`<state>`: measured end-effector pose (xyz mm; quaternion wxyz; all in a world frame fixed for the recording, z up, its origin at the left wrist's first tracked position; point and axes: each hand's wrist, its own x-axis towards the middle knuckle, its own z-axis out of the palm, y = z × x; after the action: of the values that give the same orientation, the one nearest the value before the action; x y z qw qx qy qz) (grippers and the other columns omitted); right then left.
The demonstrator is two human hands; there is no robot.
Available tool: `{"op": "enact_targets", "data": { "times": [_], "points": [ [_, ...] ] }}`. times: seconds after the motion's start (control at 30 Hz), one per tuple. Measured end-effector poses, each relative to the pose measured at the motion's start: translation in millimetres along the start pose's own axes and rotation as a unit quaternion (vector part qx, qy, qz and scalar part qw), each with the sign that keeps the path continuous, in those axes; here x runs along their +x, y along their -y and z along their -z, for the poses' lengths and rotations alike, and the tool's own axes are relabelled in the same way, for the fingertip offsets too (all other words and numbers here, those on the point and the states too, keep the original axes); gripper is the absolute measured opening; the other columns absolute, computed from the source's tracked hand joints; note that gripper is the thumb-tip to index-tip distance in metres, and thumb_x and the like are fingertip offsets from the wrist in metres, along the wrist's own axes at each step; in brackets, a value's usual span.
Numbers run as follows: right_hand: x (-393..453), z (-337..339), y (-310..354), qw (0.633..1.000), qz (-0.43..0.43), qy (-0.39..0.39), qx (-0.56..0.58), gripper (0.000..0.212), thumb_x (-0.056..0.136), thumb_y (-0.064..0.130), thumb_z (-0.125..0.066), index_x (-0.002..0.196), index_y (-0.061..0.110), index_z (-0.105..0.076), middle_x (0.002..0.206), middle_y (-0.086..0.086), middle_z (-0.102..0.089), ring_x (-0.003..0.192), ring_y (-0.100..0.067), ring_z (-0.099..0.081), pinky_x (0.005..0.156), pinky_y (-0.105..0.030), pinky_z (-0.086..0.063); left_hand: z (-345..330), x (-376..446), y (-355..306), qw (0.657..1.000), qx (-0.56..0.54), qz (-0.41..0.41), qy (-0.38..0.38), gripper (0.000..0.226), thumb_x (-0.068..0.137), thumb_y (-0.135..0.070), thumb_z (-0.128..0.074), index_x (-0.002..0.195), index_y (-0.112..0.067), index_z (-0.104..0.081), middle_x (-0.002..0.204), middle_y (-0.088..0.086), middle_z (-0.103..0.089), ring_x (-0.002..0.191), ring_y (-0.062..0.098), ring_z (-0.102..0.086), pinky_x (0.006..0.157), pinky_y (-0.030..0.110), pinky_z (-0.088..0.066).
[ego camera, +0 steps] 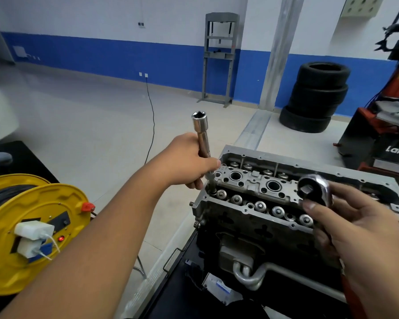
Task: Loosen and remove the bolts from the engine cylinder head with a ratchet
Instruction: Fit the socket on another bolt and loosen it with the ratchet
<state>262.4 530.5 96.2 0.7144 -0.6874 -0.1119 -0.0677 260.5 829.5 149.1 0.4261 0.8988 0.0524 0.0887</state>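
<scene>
Gripping, left hand [187, 161]: long socket [202, 134], upright over cylinder head [251, 180]
Right hand [355, 224]: fingers curled round ratchet [314, 188]
Nearby: yellow cable reel [32, 231], tyres [316, 97]

Round yellow plastic cable reel [21, 231] with orange knob [88, 207]; shiny chrome steel socket extension [200, 130]; dull grey cast-aluminium cylinder head [251, 183]; stacked black rubber tyres [318, 95]; white wall, blue band [115, 56].
</scene>
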Motion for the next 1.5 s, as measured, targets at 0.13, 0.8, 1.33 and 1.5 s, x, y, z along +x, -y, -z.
{"op": "enact_targets", "data": {
  "times": [0.13, 0.8, 1.33, 1.5],
  "points": [
    [-4.2, 1.2, -9.9, 1.0, -0.015, -0.012, 0.0, 0.038, 0.083, 0.004, -0.08, 0.109, 0.031, -0.077, 0.078, -0.014, -0.07, 0.041, -0.017, -0.041, 0.043, -0.018, -0.036, 2.7, 3.5, 2.0, 1.0, -0.012, 0.001, 0.005, 0.027, 0.096, -0.018, -0.072, 0.082, 0.002, -0.062, 0.067, 0.016, -0.068, 0.056, 0.029, -0.075, 0.048, 0.032, -0.057],
    [43.8, -122.8, 118.1, 0.906, 0.338, 0.076, -0.244, 0.036, 0.087, 0.008, -0.075, 0.107, 0.037, -0.067, 0.107, 0.013, -0.071, 0.103, -0.014, -0.067, 0.084, -0.048, -0.056, -40.4, 11.9, -49.7, 0.88, -0.38, -0.154, -0.239, 0.037, 0.088, -0.023, -0.064, 0.055, -0.027, -0.047, 0.053, -0.004, -0.037, 0.051, 0.013, -0.028, 0.049, 0.029, -0.024],
    [42.2, -139.5, 143.5, 0.7, 0.408, 0.088, -0.58, 0.025, 0.084, 0.005, -0.068, 0.103, 0.02, -0.064, 0.093, -0.002, -0.061, 0.058, -0.03, -0.044, 0.05, -0.024, -0.022, -47.1, 20.9, -38.5, 0.898, -0.338, -0.141, -0.242, 0.045, 0.08, 0.012, -0.061, 0.054, -0.007, -0.03, 0.053, 0.014, -0.03, 0.059, 0.021, -0.027, 0.052, 0.035, -0.026],
    [34.1, -149.6, 155.8, 0.657, 0.406, 0.11, -0.625, 0.023, 0.093, 0.013, -0.059, 0.112, 0.026, -0.057, 0.103, 0.002, -0.055, 0.061, -0.023, -0.038, 0.05, -0.027, -0.016, -46.4, 18.8, -40.2, 0.896, -0.342, -0.14, -0.245, 0.042, 0.077, -0.007, -0.059, 0.049, -0.018, -0.031, 0.046, -0.011, -0.03, 0.053, 0.009, -0.026, 0.044, 0.019, -0.024]
  ]
}}
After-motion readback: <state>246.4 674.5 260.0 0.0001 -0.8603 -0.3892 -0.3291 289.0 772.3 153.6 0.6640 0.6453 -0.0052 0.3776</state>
